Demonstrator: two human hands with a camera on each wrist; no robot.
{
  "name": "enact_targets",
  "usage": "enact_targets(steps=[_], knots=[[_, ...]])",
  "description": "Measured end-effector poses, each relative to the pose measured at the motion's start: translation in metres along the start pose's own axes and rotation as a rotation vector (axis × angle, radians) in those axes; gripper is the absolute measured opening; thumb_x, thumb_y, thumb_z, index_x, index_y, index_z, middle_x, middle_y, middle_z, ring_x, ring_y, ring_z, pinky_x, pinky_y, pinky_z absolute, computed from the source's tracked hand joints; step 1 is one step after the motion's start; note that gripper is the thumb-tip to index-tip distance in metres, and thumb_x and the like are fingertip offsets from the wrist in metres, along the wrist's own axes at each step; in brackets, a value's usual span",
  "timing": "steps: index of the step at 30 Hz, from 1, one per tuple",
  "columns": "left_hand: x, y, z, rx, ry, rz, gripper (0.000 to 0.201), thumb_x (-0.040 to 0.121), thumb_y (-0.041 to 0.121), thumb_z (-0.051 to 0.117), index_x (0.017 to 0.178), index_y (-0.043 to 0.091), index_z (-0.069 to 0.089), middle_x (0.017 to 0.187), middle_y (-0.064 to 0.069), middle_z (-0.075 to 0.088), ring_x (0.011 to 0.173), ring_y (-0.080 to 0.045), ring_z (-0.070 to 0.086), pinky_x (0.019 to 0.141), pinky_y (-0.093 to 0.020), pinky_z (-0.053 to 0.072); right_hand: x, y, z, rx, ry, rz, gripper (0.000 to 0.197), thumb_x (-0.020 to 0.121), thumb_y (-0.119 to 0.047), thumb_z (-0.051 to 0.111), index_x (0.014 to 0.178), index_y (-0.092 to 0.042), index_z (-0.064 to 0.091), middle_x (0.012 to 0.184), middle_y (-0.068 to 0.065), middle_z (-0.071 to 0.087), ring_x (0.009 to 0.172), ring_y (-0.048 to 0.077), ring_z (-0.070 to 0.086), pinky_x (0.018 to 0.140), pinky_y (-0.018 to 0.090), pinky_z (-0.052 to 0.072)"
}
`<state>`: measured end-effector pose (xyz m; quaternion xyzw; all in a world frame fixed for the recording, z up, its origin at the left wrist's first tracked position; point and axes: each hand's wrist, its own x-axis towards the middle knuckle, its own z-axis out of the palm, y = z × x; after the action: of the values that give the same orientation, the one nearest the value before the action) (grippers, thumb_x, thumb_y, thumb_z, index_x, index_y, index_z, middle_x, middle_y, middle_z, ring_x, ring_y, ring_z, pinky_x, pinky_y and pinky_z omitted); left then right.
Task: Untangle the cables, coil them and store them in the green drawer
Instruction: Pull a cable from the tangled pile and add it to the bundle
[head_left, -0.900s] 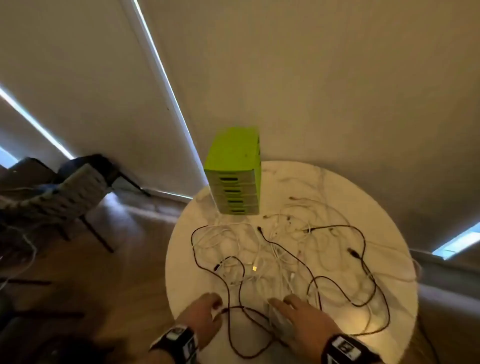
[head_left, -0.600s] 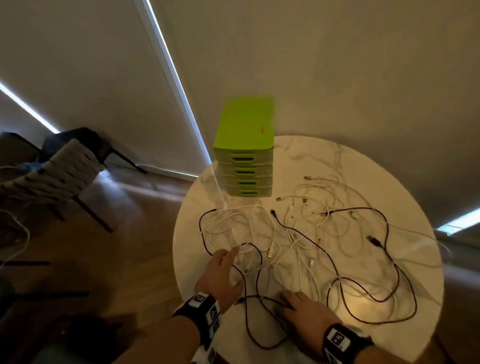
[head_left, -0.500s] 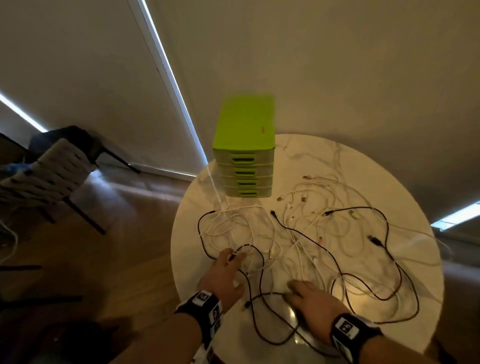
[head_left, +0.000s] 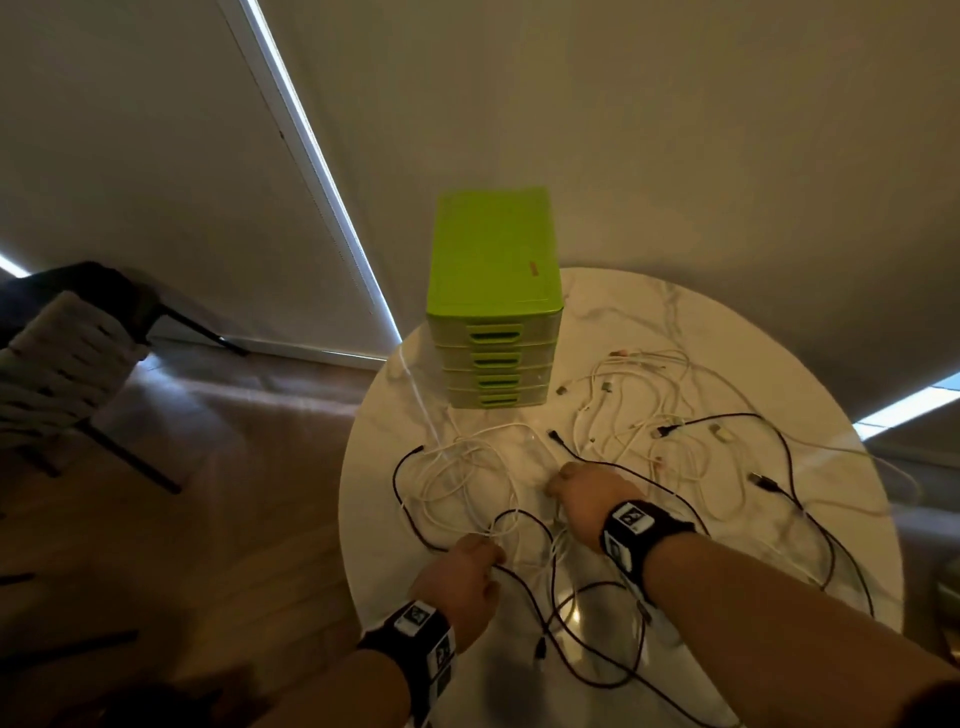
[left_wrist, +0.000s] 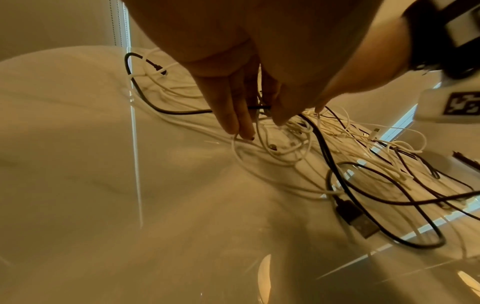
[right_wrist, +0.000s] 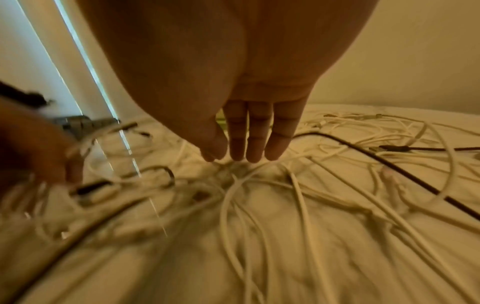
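Note:
A lime green drawer unit with several shut drawers stands at the back of a round white marble table. Tangled white cables and black cables sprawl over the tabletop. My left hand is at the tangle's near left; the left wrist view shows the left hand pinching a black cable between thumb and fingers. My right hand reaches into the middle of the tangle. In the right wrist view the right hand points down, thumb and fingertips meeting on a bunch of white cables.
A black USB plug lies near the table's front edge. A woven chair stands on the wood floor to the left. Roller blinds hang behind the table.
My right hand has moved forward from the table's near edge into the middle of the tangle. My left hand has stayed at the near left and curled its fingers on the cable.

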<state>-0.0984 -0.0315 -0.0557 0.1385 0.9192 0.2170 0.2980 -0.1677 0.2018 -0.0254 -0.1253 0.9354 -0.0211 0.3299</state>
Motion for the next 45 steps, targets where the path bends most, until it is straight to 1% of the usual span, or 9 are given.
enact_targets(steps=[4,11,15,21,29,33,39,42,45], knots=[[-0.007,-0.012,0.003,0.023,0.053,0.053,0.055,0.095,0.031,0.053,0.148,0.036,0.041,0.154,0.014,0.022,0.132,-0.013,0.045,0.104,-0.027,0.046,0.014,-0.006,0.006,-0.097,-0.067,0.067,0.044,0.1,-0.022,0.046,0.145,-0.018,0.047,0.142,0.011,0.051,0.128,0.034,0.052,0.102,0.049,0.048],[-0.006,-0.014,0.003,-0.041,0.071,0.085,0.046,0.093,0.029,0.051,0.139,0.034,0.05,0.142,0.014,0.036,0.125,-0.011,0.05,0.101,-0.029,0.048,0.009,-0.002,-0.007,-0.213,0.063,0.049,0.033,0.101,-0.011,0.042,0.128,-0.005,0.061,0.137,0.012,0.052,0.126,0.033,0.05,0.098,0.044,0.049],[-0.001,-0.006,-0.002,-0.019,0.035,0.074,0.047,0.094,0.031,0.051,0.142,0.03,0.049,0.145,0.011,0.035,0.127,-0.011,0.05,0.102,-0.028,0.047,-0.006,0.006,-0.021,-0.067,0.304,-0.009,0.031,0.101,-0.023,0.041,0.13,-0.022,0.054,0.135,0.004,0.054,0.126,0.028,0.047,0.097,0.04,0.042],[0.009,0.009,-0.006,0.011,-0.071,0.066,0.068,0.097,0.039,0.05,0.159,0.032,0.025,0.167,0.009,0.014,0.15,-0.014,0.026,0.119,-0.025,0.028,-0.053,0.016,-0.081,0.552,0.709,0.089,0.014,0.105,-0.04,0.044,0.113,-0.031,0.051,0.082,-0.005,0.069,0.075,0.023,0.065,0.064,0.038,0.052],[0.014,0.025,-0.024,-0.068,0.074,0.107,0.053,0.094,0.04,0.056,0.146,0.036,0.046,0.161,0.014,0.022,0.135,-0.007,0.045,0.109,-0.018,0.037,-0.147,0.039,-0.156,1.064,1.314,-0.096,0.013,0.104,-0.029,0.055,0.1,-0.042,0.056,0.067,-0.005,0.056,0.051,0.026,0.057,0.05,0.045,0.053],[0.005,0.068,-0.044,-0.104,0.257,0.119,0.046,0.095,0.054,0.054,0.138,0.037,0.055,0.145,0.017,0.044,0.096,0.002,0.06,0.09,-0.02,0.051,-0.153,0.051,-0.137,0.944,1.098,-0.12,0.005,0.101,-0.032,0.059,0.099,-0.037,0.059,0.062,0.003,0.05,0.052,0.016,0.044,0.053,0.039,0.042],[-0.008,0.187,-0.09,-0.38,0.427,0.442,0.047,0.104,0.057,0.033,0.129,0.033,0.064,0.126,0.014,0.066,0.116,0.0,0.059,0.097,-0.027,0.049,-0.161,0.044,-0.085,0.877,0.818,-0.204,0.006,0.099,-0.036,0.061,0.094,-0.033,0.059,0.063,-0.006,0.059,0.056,0.008,0.053,0.056,0.036,0.047],[-0.009,0.226,-0.085,-0.692,0.474,0.358,0.048,0.098,0.057,0.044,0.099,0.02,0.076,0.097,0.001,0.075,0.096,-0.015,0.071,0.089,-0.045,0.056,-0.171,0.045,-0.069,1.026,0.776,-0.28,0.005,0.102,-0.031,0.057,0.097,-0.032,0.059,0.086,-0.01,0.072,0.077,0.005,0.068,0.073,0.041,0.059],[-0.016,0.246,-0.072,-0.915,0.457,0.309,0.044,0.097,0.047,0.054,0.099,0.009,0.076,0.101,-0.01,0.077,0.1,-0.028,0.072,0.092,-0.05,0.057,-0.184,0.059,-0.061,1.128,0.794,-0.365,0.006,0.103,-0.024,0.057,0.098,-0.024,0.061,0.101,-0.011,0.071,0.087,0.01,0.071,0.077,0.036,0.06]])
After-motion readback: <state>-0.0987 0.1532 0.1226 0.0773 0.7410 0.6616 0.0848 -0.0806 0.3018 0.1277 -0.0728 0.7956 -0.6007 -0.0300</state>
